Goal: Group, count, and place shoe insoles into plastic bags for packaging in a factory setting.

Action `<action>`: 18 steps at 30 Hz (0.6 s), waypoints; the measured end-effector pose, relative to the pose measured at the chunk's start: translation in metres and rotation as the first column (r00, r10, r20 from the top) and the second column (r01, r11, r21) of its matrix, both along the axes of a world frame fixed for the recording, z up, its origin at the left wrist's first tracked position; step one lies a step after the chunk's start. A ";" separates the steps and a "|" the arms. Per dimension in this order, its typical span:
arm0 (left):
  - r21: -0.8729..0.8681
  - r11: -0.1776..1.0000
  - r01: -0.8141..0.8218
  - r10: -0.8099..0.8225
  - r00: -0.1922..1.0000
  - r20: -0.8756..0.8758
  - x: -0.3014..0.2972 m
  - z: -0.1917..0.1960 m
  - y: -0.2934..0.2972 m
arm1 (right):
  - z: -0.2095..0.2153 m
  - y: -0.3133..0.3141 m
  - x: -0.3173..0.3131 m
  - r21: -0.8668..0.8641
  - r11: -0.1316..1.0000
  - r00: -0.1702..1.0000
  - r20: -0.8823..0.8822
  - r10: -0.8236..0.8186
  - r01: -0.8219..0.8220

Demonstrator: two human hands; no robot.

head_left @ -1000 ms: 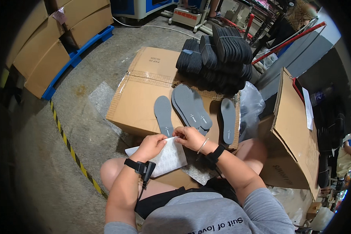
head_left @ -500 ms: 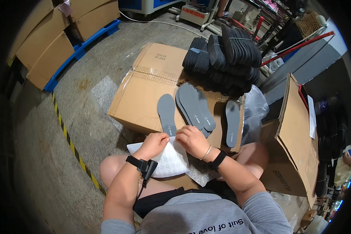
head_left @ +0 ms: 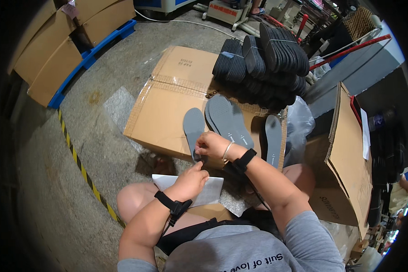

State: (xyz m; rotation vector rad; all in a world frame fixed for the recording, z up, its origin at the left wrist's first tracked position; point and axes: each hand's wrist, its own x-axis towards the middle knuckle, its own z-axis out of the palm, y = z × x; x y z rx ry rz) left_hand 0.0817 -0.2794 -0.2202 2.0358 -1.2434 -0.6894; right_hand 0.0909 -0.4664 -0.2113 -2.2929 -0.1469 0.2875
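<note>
A grey insole (head_left: 193,120) lies on the brown carton (head_left: 167,102), its lower end by my hands. Over that end, my right hand (head_left: 213,146) is closed with fingertips pinched; whatever they hold is too small to make out. Just below, my left hand (head_left: 189,182) is closed, thumb and forefinger reaching the insole's near end, its other fingers curled and partly hidden. A white paper sheet (head_left: 209,189) with small print rests across my lap, under my left hand. Right of that insole lies an overlapping group of grey insoles (head_left: 222,115), and a single insole (head_left: 273,136) lies farther right.
Stacks of dark insoles (head_left: 281,52), some tied in bundles, cover the carton's far right. An open carton (head_left: 344,167) stands at my right, near clear plastic wrapping (head_left: 299,122). At far left, cartons (head_left: 54,65) sit on a blue pallet (head_left: 93,56). Striped tape (head_left: 79,163) marks the floor.
Both hands have left the paper's upper edge. My right hand has moved up over the insole's lower end; my left has turned toward it. The paper now lies lower and looks folded or tilted.
</note>
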 end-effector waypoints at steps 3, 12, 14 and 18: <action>0.016 1.000 0.007 -0.006 0.999 -0.031 0.000 0.003 0.002 | -0.008 0.001 0.006 -0.019 0.998 0.997 -0.065 0.051 -0.052; 0.045 0.999 0.019 -0.018 0.999 -0.041 0.001 0.004 0.001 | -0.012 0.004 0.009 -0.096 0.993 0.997 -0.035 0.072 -0.075; 0.045 0.999 0.021 -0.019 0.999 -0.043 0.001 0.004 0.001 | -0.012 0.003 0.008 -0.106 0.992 0.997 -0.019 0.071 -0.073; 0.041 0.999 0.020 -0.018 0.999 -0.043 0.001 0.003 0.001 | -0.009 -0.001 0.010 -0.007 0.999 0.996 -0.084 0.031 -0.031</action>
